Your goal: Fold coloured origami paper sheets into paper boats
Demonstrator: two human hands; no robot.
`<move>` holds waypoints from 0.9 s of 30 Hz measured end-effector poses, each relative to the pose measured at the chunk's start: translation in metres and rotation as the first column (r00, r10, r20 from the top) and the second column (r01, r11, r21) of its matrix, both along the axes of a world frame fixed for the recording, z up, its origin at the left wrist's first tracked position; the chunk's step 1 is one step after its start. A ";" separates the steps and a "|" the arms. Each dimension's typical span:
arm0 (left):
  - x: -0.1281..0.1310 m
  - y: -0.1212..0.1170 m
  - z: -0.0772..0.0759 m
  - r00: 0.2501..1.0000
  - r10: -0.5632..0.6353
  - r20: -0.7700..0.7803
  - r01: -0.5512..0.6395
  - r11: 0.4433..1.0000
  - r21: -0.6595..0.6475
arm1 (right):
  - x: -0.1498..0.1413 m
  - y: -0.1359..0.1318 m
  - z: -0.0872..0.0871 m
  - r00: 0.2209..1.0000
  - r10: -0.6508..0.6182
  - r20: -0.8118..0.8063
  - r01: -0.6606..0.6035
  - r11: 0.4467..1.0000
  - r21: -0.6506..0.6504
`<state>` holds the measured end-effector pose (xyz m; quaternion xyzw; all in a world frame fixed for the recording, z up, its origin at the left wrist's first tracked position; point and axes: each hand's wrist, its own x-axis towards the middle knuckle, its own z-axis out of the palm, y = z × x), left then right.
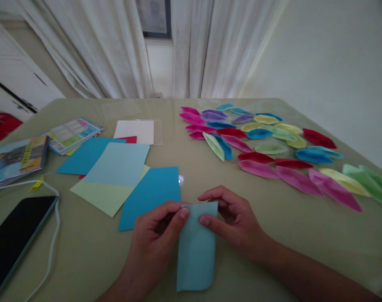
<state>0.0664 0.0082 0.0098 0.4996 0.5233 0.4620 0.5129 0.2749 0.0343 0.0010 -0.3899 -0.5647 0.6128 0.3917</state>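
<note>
A light blue sheet of paper (196,256), folded over lengthwise, is held up at the near middle of the table. My left hand (158,233) pinches its upper left corner between thumb and fingers. On the upper right edge, my right hand (236,222) has its thumb on the front face, with fingers behind and the index finger raised. The lower end of the paper curls slightly. Just left and beyond lies a blue sheet (156,188), partly behind my left hand. Past it, a pale blue sheet (118,163) overlaps a pale green one (105,196).
Several folded paper boats or petal shapes, such as a pink one (258,168), spread over the right side of the table. At left are a phone (17,239), a white cable (54,239) and booklets (17,161). A white square (136,130) lies farther back.
</note>
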 end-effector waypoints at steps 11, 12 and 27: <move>0.000 0.002 0.001 1.000 0.000 -0.005 0.000 1.000 0.009 | 0.000 0.000 0.000 1.000 -0.001 -0.015 0.001 1.000 0.003; 0.000 0.002 0.001 1.000 -0.004 -0.003 0.004 1.000 0.009 | 0.000 0.000 0.000 1.000 -0.003 -0.015 0.003 1.000 -0.002; 0.000 0.001 0.003 0.975 0.116 -0.188 -0.105 0.992 0.071 | -0.004 0.009 0.006 0.997 -0.038 0.065 0.046 0.992 -0.116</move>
